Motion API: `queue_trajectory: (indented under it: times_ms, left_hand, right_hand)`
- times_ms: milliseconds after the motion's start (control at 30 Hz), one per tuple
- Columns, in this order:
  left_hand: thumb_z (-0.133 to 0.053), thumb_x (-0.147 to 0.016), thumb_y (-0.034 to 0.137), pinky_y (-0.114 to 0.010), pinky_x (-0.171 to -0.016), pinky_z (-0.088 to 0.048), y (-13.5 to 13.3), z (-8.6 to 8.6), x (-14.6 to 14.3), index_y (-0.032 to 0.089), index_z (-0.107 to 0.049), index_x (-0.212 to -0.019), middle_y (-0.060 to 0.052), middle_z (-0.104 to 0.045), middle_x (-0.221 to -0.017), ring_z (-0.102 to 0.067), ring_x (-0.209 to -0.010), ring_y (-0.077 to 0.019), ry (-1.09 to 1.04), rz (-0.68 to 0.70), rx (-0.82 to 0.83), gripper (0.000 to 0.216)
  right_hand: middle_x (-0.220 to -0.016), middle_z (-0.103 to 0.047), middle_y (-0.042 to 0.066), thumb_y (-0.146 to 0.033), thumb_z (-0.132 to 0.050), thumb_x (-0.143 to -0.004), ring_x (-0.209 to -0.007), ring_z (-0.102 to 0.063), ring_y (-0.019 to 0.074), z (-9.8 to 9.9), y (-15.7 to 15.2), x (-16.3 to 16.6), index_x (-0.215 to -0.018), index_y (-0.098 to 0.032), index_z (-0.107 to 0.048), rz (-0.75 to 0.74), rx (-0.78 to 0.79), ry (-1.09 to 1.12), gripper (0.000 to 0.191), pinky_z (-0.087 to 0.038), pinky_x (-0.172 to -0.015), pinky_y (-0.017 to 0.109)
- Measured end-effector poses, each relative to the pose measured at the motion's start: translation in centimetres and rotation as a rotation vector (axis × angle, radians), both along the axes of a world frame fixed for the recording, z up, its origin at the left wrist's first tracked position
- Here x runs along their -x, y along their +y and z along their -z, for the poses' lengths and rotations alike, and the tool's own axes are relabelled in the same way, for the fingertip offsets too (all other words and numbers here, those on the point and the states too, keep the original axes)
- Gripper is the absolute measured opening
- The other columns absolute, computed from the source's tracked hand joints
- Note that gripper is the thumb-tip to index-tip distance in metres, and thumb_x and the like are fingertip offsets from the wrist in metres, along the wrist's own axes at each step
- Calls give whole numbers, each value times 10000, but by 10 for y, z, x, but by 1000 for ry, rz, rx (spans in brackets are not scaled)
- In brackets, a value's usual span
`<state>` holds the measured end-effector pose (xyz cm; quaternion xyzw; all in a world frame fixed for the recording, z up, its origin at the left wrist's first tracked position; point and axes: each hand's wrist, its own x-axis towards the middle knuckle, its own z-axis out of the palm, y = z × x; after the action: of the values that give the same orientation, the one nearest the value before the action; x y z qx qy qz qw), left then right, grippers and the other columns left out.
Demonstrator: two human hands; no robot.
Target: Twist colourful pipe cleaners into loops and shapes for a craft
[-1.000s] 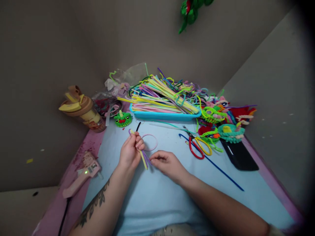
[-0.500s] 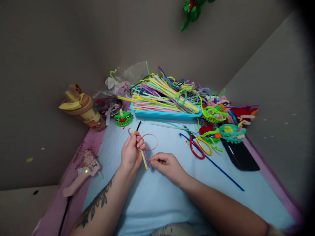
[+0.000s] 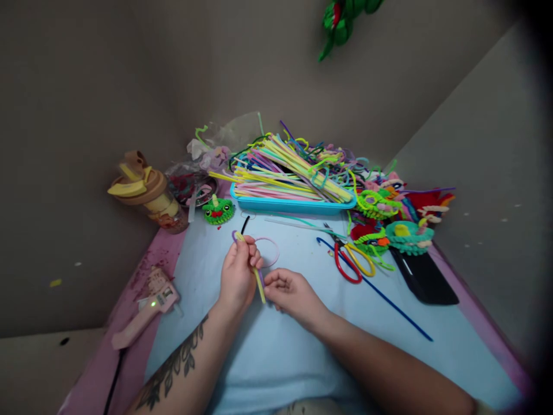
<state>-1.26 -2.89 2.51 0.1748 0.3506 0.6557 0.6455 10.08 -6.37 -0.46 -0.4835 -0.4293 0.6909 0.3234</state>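
My left hand is closed around a yellow and a purple pipe cleaner, held together over the light blue table. Their top ends poke out above my fingers and their lower ends hang below my palm. My right hand pinches those lower ends, fingers curled. Just behind my hands a pink pipe-cleaner ring lies flat on the table.
A blue tray heaped with coloured pipe cleaners stands at the back. Scissors with red and yellow handles, a long blue pipe cleaner, finished fuzzy figures and a black object lie right. A pink glue gun, a jar and a green figure sit left.
Both hands have shifted slightly right and closer together. My right hand now grips the lower ends of the pipe cleaners more tightly.
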Motion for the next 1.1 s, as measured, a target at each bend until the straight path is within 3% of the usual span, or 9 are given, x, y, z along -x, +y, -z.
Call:
queue_trajectory:
  times_ms: [233, 367, 533, 633, 767, 867, 967, 1100]
  left_hand:
    - [-623, -780, 384, -188, -540, -405, -2, 2, 0, 143, -592, -895, 29, -487, -654, -463, -560, -70, 64, 15, -3, 269]
    - [-664, -743, 359, -215, -599, -437, -1, 7, 1, 156, -559, -997, 13, -557, -733, -536, -627, -91, 119, 78, 58, 341]
    - [-759, -639, 235, -245, -635, -463, -1, 10, 2, 158, -537, -1023, -16, -627, -776, -618, -683, -137, 209, 227, 160, 451]
    - [-734, -664, 251, -269, -639, -483, -1, 9, 2, 143, -563, -1029, -79, -664, -866, -633, -688, -153, 196, 304, 179, 417]
    - [-733, -664, 232, -242, -612, -484, -1, 10, 3, 131, -614, -946, -66, -661, -793, -629, -672, -145, 243, 331, 182, 322]
    - [-722, -676, 207, -204, -545, -458, 1, 12, 4, 127, -622, -875, -30, -625, -729, -574, -578, -95, 251, 209, 160, 237]
    - [-717, -693, 217, -147, -445, -376, 5, 12, 8, 117, -637, -855, 22, -544, -638, -438, -469, -33, 182, 59, 123, 207]
    - [-715, -709, 252, -116, -387, -305, 10, 5, 14, 117, -663, -932, -27, -602, -760, -367, -458, -7, 38, 108, 86, 266]
  right_hand:
    - [-639, -545, -32, -171, -554, -698, -583, -519, 99, 5, -1, 2, -832, -167, -565, 52, -189, -90, 134, -414, -566, 227]
    - [-666, -563, -16, -173, -524, -730, -598, -535, 115, 7, -1, -1, -878, -174, -583, 94, -305, -214, 160, -431, -573, 240]
    - [-766, -630, 17, -172, -515, -758, -650, -587, 137, 5, 2, -8, -954, -195, -595, 158, -447, -364, 213, -468, -609, 252]
    - [-798, -654, 27, -168, -504, -769, -669, -605, 145, 3, 4, -12, -971, -203, -599, 196, -485, -400, 226, -482, -631, 262]
    - [-800, -661, 23, -172, -513, -762, -681, -606, 150, 2, 8, -17, -936, -212, -613, 242, -536, -440, 205, -479, -651, 269]
    - [-762, -638, 17, -194, -558, -734, -681, -593, 144, 2, 12, -20, -924, -200, -617, 291, -454, -326, 199, -471, -633, 258]
    - [-681, -605, -7, -219, -616, -694, -487, -487, 76, -1, 16, -22, -892, -176, -606, 266, -211, -27, 202, -366, -432, 191]
    - [-622, -613, -15, -206, -689, -636, -350, -280, 8, -5, 19, -25, -864, -154, -594, 81, 123, 320, 253, -153, -331, 160]
